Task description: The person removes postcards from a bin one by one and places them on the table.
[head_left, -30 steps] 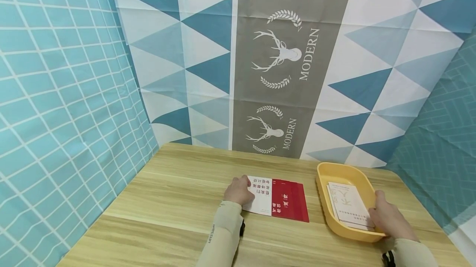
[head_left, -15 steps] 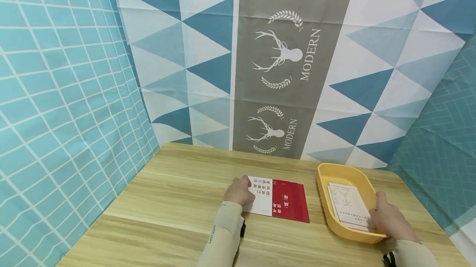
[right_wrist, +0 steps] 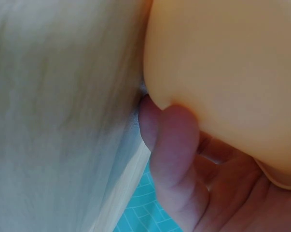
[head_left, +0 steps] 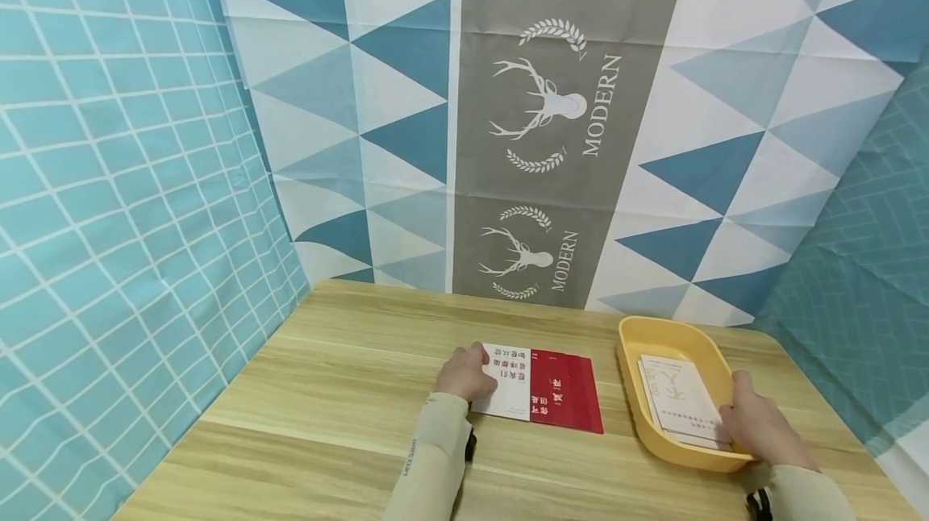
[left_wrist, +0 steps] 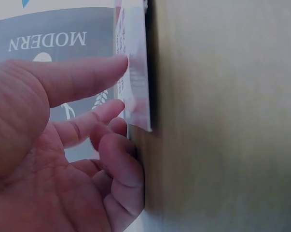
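In the head view, my left hand lies at the left end of a flat white-and-red printed card stack on the table. In the left wrist view, the thumb is straight and its tip touches the white card's upper face. The index fingertip also meets the card, while the other fingers are bent. My right hand grips the near right corner of a yellow plastic tray, its fingers curled under the bottom. Several white printed cards lie inside the tray.
The wooden table runs back to a patterned cloth wall. A blue tiled sheet stands along the left side, and a teal sheet along the right. The tray stands near the right edge.
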Tool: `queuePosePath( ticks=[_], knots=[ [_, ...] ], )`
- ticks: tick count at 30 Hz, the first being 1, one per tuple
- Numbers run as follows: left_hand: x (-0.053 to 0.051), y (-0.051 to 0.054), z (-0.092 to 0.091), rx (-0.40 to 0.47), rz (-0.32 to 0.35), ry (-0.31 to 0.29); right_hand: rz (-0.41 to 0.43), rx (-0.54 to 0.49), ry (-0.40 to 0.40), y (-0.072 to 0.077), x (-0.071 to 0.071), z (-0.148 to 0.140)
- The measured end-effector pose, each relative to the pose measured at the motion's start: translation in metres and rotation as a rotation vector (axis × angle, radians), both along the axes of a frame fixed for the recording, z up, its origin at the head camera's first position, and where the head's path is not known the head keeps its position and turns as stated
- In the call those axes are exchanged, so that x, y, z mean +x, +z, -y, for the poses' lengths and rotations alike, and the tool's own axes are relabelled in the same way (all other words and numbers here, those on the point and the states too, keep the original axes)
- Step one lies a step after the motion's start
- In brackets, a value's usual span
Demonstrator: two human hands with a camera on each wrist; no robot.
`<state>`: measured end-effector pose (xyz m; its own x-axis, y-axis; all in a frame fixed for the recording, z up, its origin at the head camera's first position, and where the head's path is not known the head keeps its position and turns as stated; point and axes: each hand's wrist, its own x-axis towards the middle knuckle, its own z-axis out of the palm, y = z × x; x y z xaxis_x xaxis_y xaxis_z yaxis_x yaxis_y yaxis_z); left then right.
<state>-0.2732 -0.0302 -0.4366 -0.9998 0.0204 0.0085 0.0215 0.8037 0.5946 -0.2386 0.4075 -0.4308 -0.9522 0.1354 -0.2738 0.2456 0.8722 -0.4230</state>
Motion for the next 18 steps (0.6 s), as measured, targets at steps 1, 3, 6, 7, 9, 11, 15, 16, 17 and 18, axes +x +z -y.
queuePosePath(
  ticks=[1, 3, 6, 7, 9, 11, 15, 16, 17, 18],
  knots=[
    [0.000, 0.000, 0.000, 0.005, 0.007, -0.006, -0.001, 0.001, 0.002, 0.000, 0.000, 0.000],
    [0.000, 0.001, 0.001, 0.018, 0.019, -0.017, -0.001, 0.000, 0.003, 0.000, 0.000, 0.000],
    [-0.002, 0.001, 0.004, 0.045, 0.023, -0.045, -0.008, 0.003, 0.007, -0.001, 0.000, 0.000],
    [-0.002, 0.002, 0.004, 0.054, 0.017, -0.060, -0.011, 0.003, 0.007, -0.001, 0.000, 0.001],
    [-0.001, 0.005, 0.003, 0.082, 0.007, -0.094, -0.014, 0.001, 0.008, -0.001, 0.000, 0.001],
    [0.000, 0.010, 0.000, 0.109, -0.003, -0.137, -0.016, -0.001, 0.010, -0.001, -0.001, 0.002],
    [0.008, 0.026, -0.019, 0.116, -0.042, -0.257, -0.016, 0.008, 0.012, -0.002, -0.001, 0.001],
    [0.011, 0.029, -0.027, 0.091, -0.067, -0.290, -0.018, 0.014, 0.011, -0.002, -0.001, 0.000],
    [0.015, 0.033, -0.036, 0.066, -0.092, -0.326, -0.018, 0.018, 0.011, -0.002, -0.001, 0.000],
    [0.019, 0.036, -0.047, 0.030, -0.128, -0.363, -0.019, 0.021, 0.012, -0.003, -0.001, -0.001]
  ],
)
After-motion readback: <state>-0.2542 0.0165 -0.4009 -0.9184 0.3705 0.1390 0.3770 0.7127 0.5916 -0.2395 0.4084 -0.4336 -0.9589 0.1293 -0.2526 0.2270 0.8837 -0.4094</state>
